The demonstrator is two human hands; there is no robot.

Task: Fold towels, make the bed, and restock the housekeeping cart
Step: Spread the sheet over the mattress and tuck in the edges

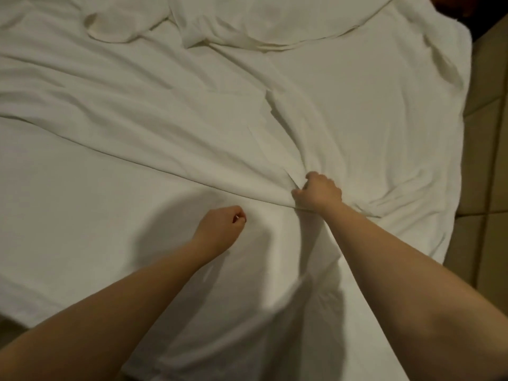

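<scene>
A white top sheet (170,111) lies rumpled across the bed, its hem running from the left edge down to the middle. My right hand (316,192) grips a bunched fold of this sheet, and creases fan out from the grip. My left hand (221,225) hovers just left of it over the flat bottom sheet (82,215), fingers curled with nothing seen in them. More white linen (247,26) is heaped at the far end of the bed.
The bed's right edge (453,188) drops to a beige tiled floor (486,160). A dark object (450,6) shows past the far right corner. The near left corner of the bed meets a dark floor strip (11,320).
</scene>
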